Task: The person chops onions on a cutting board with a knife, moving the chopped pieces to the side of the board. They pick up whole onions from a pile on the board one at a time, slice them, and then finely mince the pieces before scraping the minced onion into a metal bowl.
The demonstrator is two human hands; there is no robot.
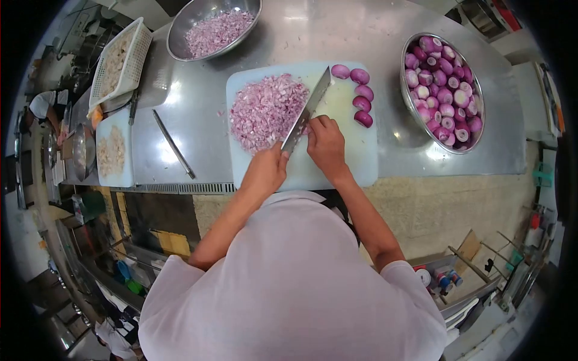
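Note:
My left hand [269, 167] grips the handle of a large kitchen knife [308, 109], whose blade slants up and to the right across a white cutting board [361, 156]. Just right of the blade, my right hand [325, 143] rests on the board with fingers curled; whether it holds a piece of onion is hidden. A heap of chopped purple onion [266, 111] lies on the board left of the blade. Several peeled onion halves [360, 96] sit in a row at the board's upper right.
A steel bowl of peeled onions [444, 90] stands to the right, a steel bowl of chopped onion [215, 29] at the back. On the left are a white basket [123, 57], a second board with pale chopped food [113, 150] and a long steel rod [173, 144]. Another person [45, 105] works far left.

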